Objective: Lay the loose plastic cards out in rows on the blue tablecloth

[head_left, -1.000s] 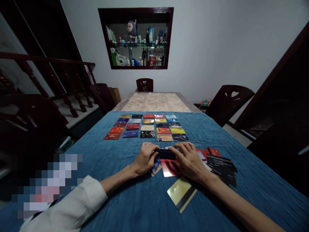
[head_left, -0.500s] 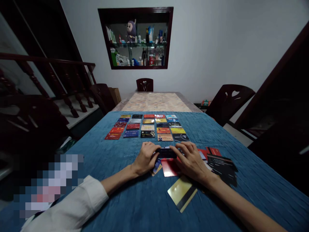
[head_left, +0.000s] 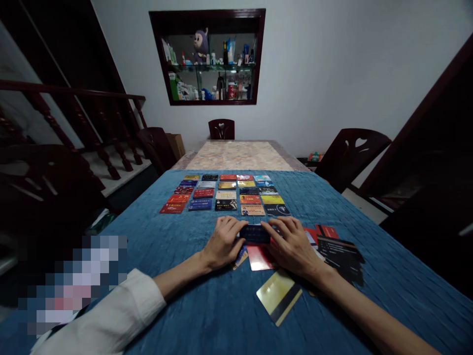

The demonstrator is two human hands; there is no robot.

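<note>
A dark blue plastic card (head_left: pixel 255 233) is held up on edge between my two hands, its printed face tilted towards me. My left hand (head_left: pixel 224 242) pinches its left end with thumb and fingers. At the other end my right hand (head_left: pixel 291 244) grips it, with the thumb hidden. Beneath lies a red card (head_left: pixel 260 260), partly covered by my right hand. A blue card (head_left: pixel 241 257) peeks out under my left hand. Nearer to me rests a gold card (head_left: pixel 280 297) with a dark stripe. Several black cards (head_left: pixel 338 254) are spread beside my right wrist.
Rows of cards, among them a black one (head_left: pixel 226 204) and an orange one (head_left: pixel 250 199), lie flat beyond my hands on a blue cloth (head_left: pixel 148 241). Dark wooden chairs, one at the right (head_left: pixel 351 150), stand round the table. A wall cabinet (head_left: pixel 207 102) hangs behind.
The dark blue card has tipped so that more of its printed face shows. My hands stay in nearly the same place, still at its two ends.
</note>
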